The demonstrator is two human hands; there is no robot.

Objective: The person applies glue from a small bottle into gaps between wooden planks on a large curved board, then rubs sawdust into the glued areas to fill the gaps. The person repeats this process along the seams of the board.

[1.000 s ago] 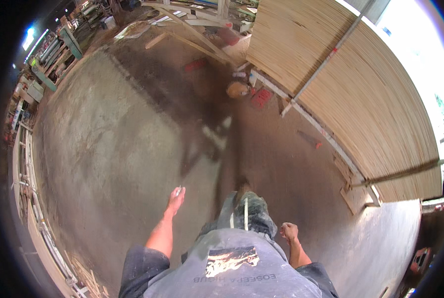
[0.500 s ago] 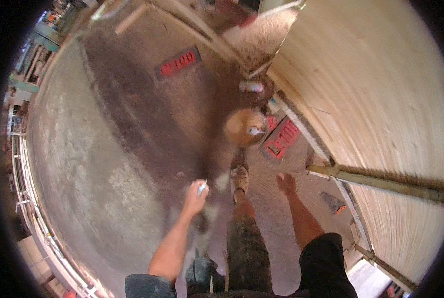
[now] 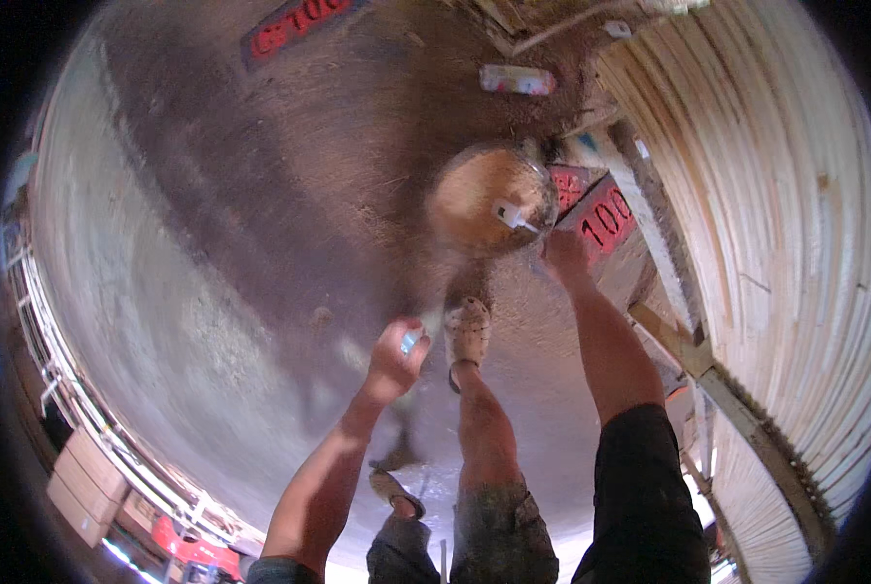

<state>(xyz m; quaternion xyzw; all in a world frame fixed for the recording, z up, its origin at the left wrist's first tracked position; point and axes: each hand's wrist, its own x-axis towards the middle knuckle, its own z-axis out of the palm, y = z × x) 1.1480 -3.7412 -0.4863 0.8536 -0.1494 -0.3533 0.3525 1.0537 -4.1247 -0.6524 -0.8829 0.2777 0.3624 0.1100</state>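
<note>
Left fingers (image 3: 408, 325) clamp a pale object (image 3: 412, 341); right fingers (image 3: 556, 251), closure unclear, are beside a round container (image 3: 469, 192).

Black, loose short sleeves (image 3: 645, 496); dark, mottled shorts (image 3: 501, 530), ending near knees; beige, dark-spotted clogs (image 3: 467, 331)

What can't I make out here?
In the head view:
Pale item: partly covered by the left hand.
Whether the right hand holds anything: blurred, palm turned away.
Nearby red-marked plate: one end behind that hand.
Upper-left red-marked plate: cut off by the top edge.
</note>
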